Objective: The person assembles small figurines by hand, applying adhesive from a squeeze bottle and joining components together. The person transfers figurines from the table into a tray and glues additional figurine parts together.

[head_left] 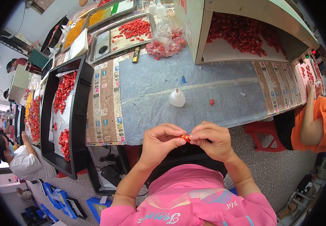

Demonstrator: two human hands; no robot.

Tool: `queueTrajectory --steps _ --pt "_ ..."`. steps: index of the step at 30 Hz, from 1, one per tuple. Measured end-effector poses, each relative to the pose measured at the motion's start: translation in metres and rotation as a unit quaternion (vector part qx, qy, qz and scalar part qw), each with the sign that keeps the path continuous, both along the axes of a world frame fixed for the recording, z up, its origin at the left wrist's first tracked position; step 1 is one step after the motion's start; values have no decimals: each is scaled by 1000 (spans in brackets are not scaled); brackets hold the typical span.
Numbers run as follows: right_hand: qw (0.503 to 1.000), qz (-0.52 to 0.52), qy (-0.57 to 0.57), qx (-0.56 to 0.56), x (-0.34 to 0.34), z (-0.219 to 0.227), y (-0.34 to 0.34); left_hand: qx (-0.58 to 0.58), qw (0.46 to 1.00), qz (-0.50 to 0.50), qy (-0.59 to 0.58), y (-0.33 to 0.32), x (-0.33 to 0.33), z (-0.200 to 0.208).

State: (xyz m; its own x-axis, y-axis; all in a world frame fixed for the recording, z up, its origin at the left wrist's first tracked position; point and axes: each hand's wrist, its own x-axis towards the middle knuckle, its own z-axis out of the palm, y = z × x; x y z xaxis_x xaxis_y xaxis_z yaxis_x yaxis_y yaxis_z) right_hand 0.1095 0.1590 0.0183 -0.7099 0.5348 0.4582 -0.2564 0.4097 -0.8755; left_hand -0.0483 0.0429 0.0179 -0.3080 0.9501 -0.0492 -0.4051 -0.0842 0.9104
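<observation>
Both my hands meet just below the table's near edge. My left hand (160, 140) and my right hand (212, 138) pinch one small red piece (185, 138) between their fingertips. On the blue-grey mat (208, 81) ahead stands a small white squeeze bottle (177, 98), and a single loose red piece (212, 102) lies to its right. A pale open-fronted box (246, 41) at the far right holds a heap of red pieces.
A long black tray (78, 124) with red pieces on white paper sits at left. Metal trays (125, 35) with red and yellow pieces and a clear bag of red pieces (166, 42) lie beyond. A person in orange (313, 124) sits right; others sit at left.
</observation>
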Motion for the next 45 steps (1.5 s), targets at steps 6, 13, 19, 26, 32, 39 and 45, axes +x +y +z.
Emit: queueTrajectory --steps 6,13,19,26,32,39,45 --pt "999 17 -26 -11 -1 3 8 1 999 -1 36 2 -5 -2" --pt "989 -95 -61 93 19 15 57 -88 968 134 195 -7 -68 0" --pt "947 -258 -167 92 20 4 158 -145 905 248 315 -30 -130 -13" --pt "866 -374 -175 282 -10 -21 254 -97 882 314 338 -31 -129 -32" --pt "798 -379 -242 402 -53 -30 289 -89 876 407 245 -42 -137 -41" --pt "776 -401 -256 414 -62 -26 294 -52 812 464 349 -36 -127 -39" --pt "821 -330 -237 402 -34 -14 269 -33 695 482 532 -33 -89 -21"
